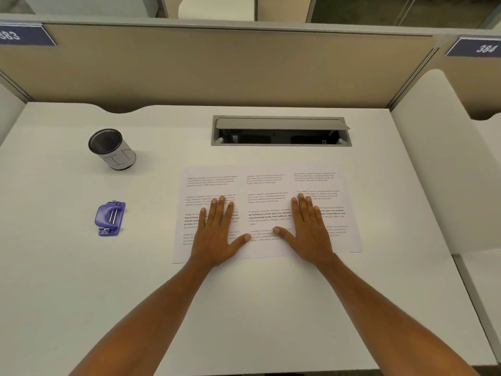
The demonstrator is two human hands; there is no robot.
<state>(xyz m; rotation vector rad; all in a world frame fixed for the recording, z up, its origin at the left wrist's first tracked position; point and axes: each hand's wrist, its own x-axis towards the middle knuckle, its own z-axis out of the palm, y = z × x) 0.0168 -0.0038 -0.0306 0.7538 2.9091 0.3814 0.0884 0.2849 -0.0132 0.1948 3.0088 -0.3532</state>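
Left hand [214,232] and right hand [309,229] palm-down, fingers straight and slightly spread, thumbs angled toward each other but apart, gripping nothing. Under both palms, the printed sheets [267,172]: three, judging by the cut-off text columns, overlapped side by side in a row near the middle of the white desk [81,280], just in front of the person. Parts of the left and right columns hidden beneath the hands; middle column mostly bare between the thumbs. Beyond the sheets, near but apart, one grey cable hatch [280,131] sunk in the desk, lid tipped open. Well off to the left, one purple hole punch [109,219], and farther back on that side one black mesh cup [112,149], upright, wrapped in a white label. Behind everything, one beige partition [217,71] with two number signs: plate 383 [16,35] at the left end, plate 384 [485,48] at the right.
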